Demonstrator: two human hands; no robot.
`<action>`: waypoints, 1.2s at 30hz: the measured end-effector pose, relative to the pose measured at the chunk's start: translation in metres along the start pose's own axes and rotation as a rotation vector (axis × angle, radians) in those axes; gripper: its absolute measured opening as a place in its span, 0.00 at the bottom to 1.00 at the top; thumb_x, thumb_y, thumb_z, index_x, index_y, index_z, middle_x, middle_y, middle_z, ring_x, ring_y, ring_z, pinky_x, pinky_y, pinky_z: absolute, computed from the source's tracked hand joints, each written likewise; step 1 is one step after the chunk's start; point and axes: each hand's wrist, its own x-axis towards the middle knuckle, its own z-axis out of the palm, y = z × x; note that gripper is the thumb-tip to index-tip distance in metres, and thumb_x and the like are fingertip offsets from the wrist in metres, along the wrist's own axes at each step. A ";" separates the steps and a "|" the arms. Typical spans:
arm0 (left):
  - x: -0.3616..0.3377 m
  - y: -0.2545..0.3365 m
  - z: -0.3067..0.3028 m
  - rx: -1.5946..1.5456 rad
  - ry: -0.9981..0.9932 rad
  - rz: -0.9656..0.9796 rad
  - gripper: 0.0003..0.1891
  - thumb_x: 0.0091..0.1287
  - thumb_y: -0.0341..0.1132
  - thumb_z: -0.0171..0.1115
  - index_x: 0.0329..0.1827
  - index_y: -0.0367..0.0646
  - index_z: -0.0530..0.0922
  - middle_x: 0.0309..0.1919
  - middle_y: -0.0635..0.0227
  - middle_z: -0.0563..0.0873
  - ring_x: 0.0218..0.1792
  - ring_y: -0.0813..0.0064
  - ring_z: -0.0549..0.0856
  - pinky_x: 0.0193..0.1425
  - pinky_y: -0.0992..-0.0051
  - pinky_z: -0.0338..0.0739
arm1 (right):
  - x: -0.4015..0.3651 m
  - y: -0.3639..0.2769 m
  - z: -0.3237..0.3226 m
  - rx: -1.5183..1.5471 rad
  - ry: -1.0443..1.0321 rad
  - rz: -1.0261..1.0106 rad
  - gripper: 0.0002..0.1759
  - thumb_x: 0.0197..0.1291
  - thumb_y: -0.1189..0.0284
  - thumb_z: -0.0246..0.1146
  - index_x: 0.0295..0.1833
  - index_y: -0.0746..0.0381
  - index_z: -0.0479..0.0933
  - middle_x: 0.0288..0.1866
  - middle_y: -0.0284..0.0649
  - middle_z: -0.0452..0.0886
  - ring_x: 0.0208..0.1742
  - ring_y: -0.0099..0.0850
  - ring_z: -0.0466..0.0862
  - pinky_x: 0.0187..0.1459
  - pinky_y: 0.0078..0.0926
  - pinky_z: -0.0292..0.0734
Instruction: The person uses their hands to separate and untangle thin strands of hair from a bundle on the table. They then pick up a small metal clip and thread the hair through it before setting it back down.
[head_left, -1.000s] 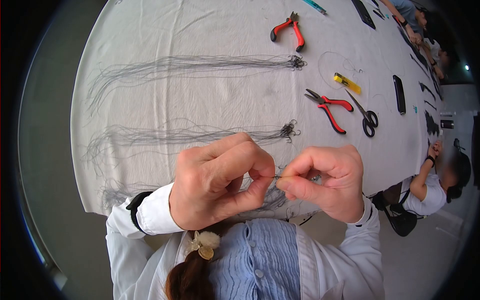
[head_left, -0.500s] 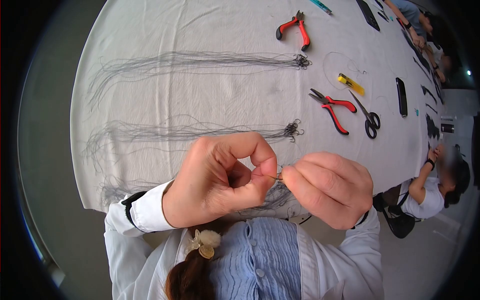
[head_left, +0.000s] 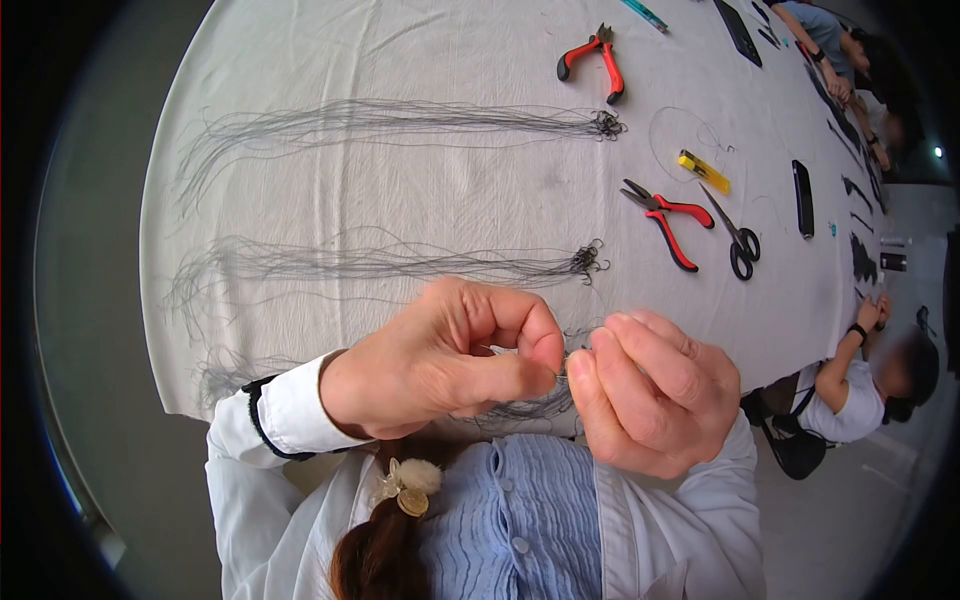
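My left hand is pinched closed, with thumb and index fingertips together on a thin dark line. Close beside it on the right, my right hand is also closed, its fingertips meeting the same small spot, where a short piece of line or hook shows between the two hands. Whether its tips grip a hook or the line is too small to tell. Above my hands lies a bundle of grey lines with dark hooks at its right end. Another bundle lies farther up, and a third is partly hidden beneath my hands.
On the white cloth are red-handled cutters, red-handled pliers, black scissors, a yellow lighter, a black object and a phone. Other people are at the table's right side.
My right hand has turned, its fingers now more upright and bunched. My left hand has shifted slightly, its thumb and index fingertips now closer together.
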 end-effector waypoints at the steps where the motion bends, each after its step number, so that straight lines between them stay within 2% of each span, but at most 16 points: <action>1: 0.001 -0.001 0.000 -0.041 -0.027 -0.021 0.03 0.55 0.24 0.60 0.31 0.38 0.76 0.27 0.78 0.77 0.24 0.93 0.71 0.26 0.90 0.63 | -0.001 0.001 -0.001 -0.020 0.000 -0.048 0.10 0.31 0.80 0.66 0.26 0.61 0.78 0.26 0.33 0.76 0.33 0.27 0.81 0.32 0.18 0.84; 3: 0.003 -0.006 0.000 -0.083 -0.055 -0.041 0.03 0.55 0.24 0.60 0.31 0.38 0.75 0.27 0.78 0.77 0.23 0.94 0.71 0.25 0.90 0.63 | -0.005 0.002 -0.005 -0.006 -0.028 -0.081 0.10 0.37 0.81 0.65 0.30 0.63 0.78 0.29 0.36 0.77 0.34 0.29 0.81 0.32 0.20 0.84; 5: 0.005 -0.012 0.002 0.074 0.002 0.187 0.03 0.56 0.24 0.60 0.30 0.38 0.74 0.26 0.79 0.77 0.21 0.95 0.69 0.21 0.90 0.60 | -0.003 0.004 -0.004 0.007 -0.054 -0.115 0.10 0.43 0.82 0.65 0.34 0.64 0.79 0.32 0.38 0.79 0.36 0.31 0.81 0.32 0.23 0.85; 7: 0.000 -0.003 0.005 0.193 0.083 0.222 0.03 0.56 0.24 0.59 0.30 0.38 0.74 0.26 0.79 0.76 0.22 0.94 0.69 0.22 0.90 0.62 | 0.005 0.007 -0.002 0.255 -0.025 0.264 0.10 0.37 0.82 0.66 0.31 0.63 0.80 0.29 0.37 0.80 0.31 0.27 0.81 0.35 0.19 0.81; 8: -0.002 0.000 0.006 0.310 0.163 0.255 0.02 0.56 0.24 0.59 0.30 0.38 0.74 0.25 0.78 0.76 0.22 0.94 0.70 0.23 0.89 0.64 | 0.008 0.009 -0.006 0.253 -0.024 0.263 0.10 0.37 0.82 0.66 0.31 0.63 0.80 0.29 0.37 0.80 0.31 0.27 0.81 0.35 0.19 0.81; 10: -0.004 0.001 0.007 0.394 0.190 0.304 0.02 0.56 0.24 0.58 0.30 0.37 0.74 0.25 0.77 0.76 0.23 0.93 0.70 0.24 0.89 0.65 | 0.011 0.013 -0.017 0.716 -0.244 0.838 0.08 0.42 0.81 0.67 0.33 0.65 0.80 0.30 0.40 0.81 0.30 0.27 0.81 0.32 0.19 0.78; 11: -0.004 0.000 0.007 0.476 0.218 0.352 0.02 0.56 0.24 0.58 0.30 0.37 0.73 0.25 0.77 0.77 0.23 0.93 0.71 0.25 0.89 0.66 | 0.011 0.012 -0.016 0.715 -0.244 0.840 0.08 0.42 0.81 0.67 0.33 0.65 0.80 0.30 0.40 0.81 0.30 0.27 0.81 0.32 0.19 0.78; 13: -0.003 -0.003 0.006 0.510 0.229 0.359 0.02 0.56 0.24 0.57 0.30 0.37 0.73 0.25 0.76 0.77 0.24 0.93 0.71 0.25 0.89 0.67 | 0.012 0.008 -0.013 0.889 -0.308 1.030 0.08 0.46 0.78 0.68 0.34 0.66 0.80 0.30 0.41 0.82 0.29 0.27 0.82 0.30 0.19 0.76; 21: 0.000 -0.002 0.006 0.468 0.238 0.293 0.02 0.56 0.24 0.57 0.30 0.37 0.73 0.26 0.76 0.76 0.23 0.93 0.70 0.25 0.89 0.67 | 0.015 0.007 -0.013 0.768 -0.346 0.894 0.07 0.44 0.83 0.68 0.32 0.65 0.79 0.27 0.38 0.81 0.26 0.26 0.81 0.26 0.20 0.74; 24: 0.003 -0.005 0.002 0.436 0.223 0.317 0.03 0.55 0.24 0.58 0.30 0.35 0.74 0.24 0.77 0.76 0.24 0.93 0.72 0.24 0.88 0.67 | 0.011 0.006 -0.012 0.709 -0.336 0.842 0.10 0.39 0.83 0.68 0.32 0.64 0.80 0.28 0.37 0.81 0.27 0.27 0.81 0.25 0.20 0.74; 26: 0.004 -0.003 0.002 0.409 0.196 0.292 0.02 0.56 0.24 0.58 0.30 0.37 0.74 0.27 0.78 0.76 0.24 0.94 0.69 0.24 0.89 0.64 | 0.007 0.006 -0.008 0.575 -0.244 0.633 0.13 0.34 0.83 0.68 0.32 0.64 0.80 0.29 0.36 0.79 0.28 0.27 0.80 0.24 0.19 0.74; 27: 0.005 -0.004 0.001 0.408 0.196 0.291 0.02 0.56 0.24 0.58 0.30 0.37 0.74 0.27 0.78 0.76 0.24 0.94 0.69 0.24 0.89 0.64 | 0.007 0.006 -0.007 0.576 -0.245 0.634 0.13 0.34 0.83 0.68 0.32 0.64 0.80 0.29 0.36 0.79 0.28 0.27 0.80 0.24 0.19 0.74; 29: 0.008 -0.007 -0.001 0.342 0.167 0.281 0.02 0.57 0.23 0.58 0.30 0.37 0.74 0.27 0.79 0.76 0.23 0.95 0.69 0.23 0.90 0.63 | 0.008 0.005 -0.005 0.398 -0.185 0.399 0.16 0.30 0.83 0.67 0.32 0.63 0.80 0.29 0.36 0.78 0.29 0.28 0.79 0.22 0.20 0.73; 33: 0.008 -0.006 -0.002 0.161 0.093 0.185 0.03 0.57 0.24 0.60 0.31 0.37 0.75 0.28 0.78 0.76 0.24 0.95 0.70 0.24 0.90 0.63 | 0.007 0.005 -0.005 0.356 -0.154 0.362 0.16 0.29 0.82 0.67 0.32 0.64 0.80 0.28 0.36 0.77 0.28 0.28 0.79 0.22 0.20 0.74; 35: 0.008 -0.006 -0.001 0.104 0.107 0.201 0.03 0.58 0.24 0.61 0.33 0.37 0.76 0.28 0.78 0.76 0.24 0.94 0.71 0.24 0.90 0.64 | 0.007 0.007 -0.006 0.401 -0.162 0.543 0.13 0.31 0.83 0.68 0.30 0.64 0.79 0.26 0.37 0.78 0.26 0.27 0.79 0.23 0.18 0.75; 36: 0.009 -0.007 -0.001 0.106 0.105 0.204 0.03 0.58 0.24 0.61 0.33 0.37 0.76 0.28 0.78 0.76 0.24 0.94 0.71 0.24 0.90 0.64 | 0.009 0.007 -0.009 0.398 -0.161 0.541 0.13 0.31 0.83 0.68 0.30 0.64 0.79 0.26 0.37 0.78 0.26 0.27 0.79 0.23 0.18 0.75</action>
